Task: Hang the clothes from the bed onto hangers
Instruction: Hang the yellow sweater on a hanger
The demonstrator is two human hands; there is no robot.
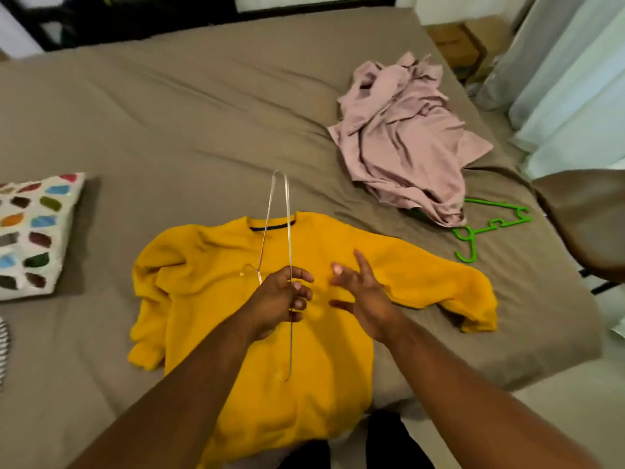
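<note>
A yellow sweatshirt (216, 275) lies flat on the bed, neck pointing away from me, sleeves spread to both sides. My left hand (280, 299) grips a thin wire hanger (288, 214) above the sweatshirt's chest, held edge-on so it stretches from the neckline toward the hem. My right hand (362, 296) hovers just right of it with fingers spread, holding nothing. A crumpled pink garment (402, 143) sits at the far right of the bed. A green plastic hanger (487, 228) lies beside it, partly under its edge.
The bed (169, 123) has a taupe sheet. A pillow with coloured patches (33, 231) lies at the left edge. A brown chair (588, 214) stands at the right of the bed, with pale curtains (575, 79) and a cardboard box (456, 42) behind.
</note>
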